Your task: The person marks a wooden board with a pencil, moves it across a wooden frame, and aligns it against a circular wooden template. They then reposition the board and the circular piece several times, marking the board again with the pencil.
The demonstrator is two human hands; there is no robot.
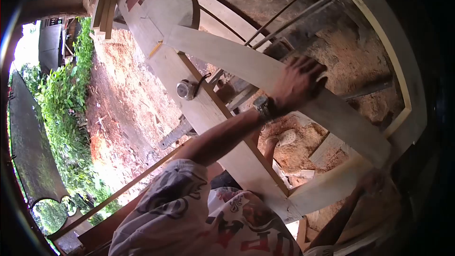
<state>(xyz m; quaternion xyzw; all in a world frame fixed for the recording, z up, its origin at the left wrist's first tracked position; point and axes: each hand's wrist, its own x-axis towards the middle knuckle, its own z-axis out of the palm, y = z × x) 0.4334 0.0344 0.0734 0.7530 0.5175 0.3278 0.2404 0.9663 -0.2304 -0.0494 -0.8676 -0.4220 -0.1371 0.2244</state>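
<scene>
A long flat wooden board (227,57) lies slantwise across a wooden frame (208,114). My left hand (301,80), with a watch on its wrist, is wrapped over the middle of the board, fingers curled across its far edge. In shadow at the board's lower right end is my right hand (373,181), its fingers dark and blurred. A tape measure (186,90) with a dark strap rests on the frame's near plank. Farther up that plank lies a yellow pencil (155,49).
A rounded wooden piece (168,7) sits at the upper left end. On the right stands a large curved wooden frame part (410,66). Sawdust (341,47) covers the ground, where a clog-like shoe (286,137) shows below the frame. Stacked boards (106,4) stand at upper left.
</scene>
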